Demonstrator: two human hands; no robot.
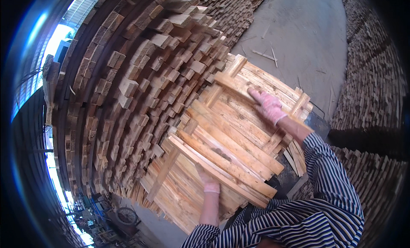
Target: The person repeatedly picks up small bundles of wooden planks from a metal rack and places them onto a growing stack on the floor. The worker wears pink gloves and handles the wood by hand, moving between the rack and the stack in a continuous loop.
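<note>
Long, pale wooden planks (235,139) lie side by side across thin crosswise battens (164,175) in front of me. My left hand (208,183), in a pinkish glove, is at the near side of a narrow plank (220,173). Its fingers go partly out of sight against that plank, and it looks closed on it. Farther off to the right, my right hand (269,104), in a pink-and-white glove, is wrapped over another plank (232,83) that lies across the far boards. That hand is slightly blurred.
A tall stack of planks (145,85), with uneven ends jutting out, rises close on the left. More stacked wood (371,77) stands along the right. Loose sticks (265,55) lie on the grey floor (299,38). A wheel (127,215) shows at lower left.
</note>
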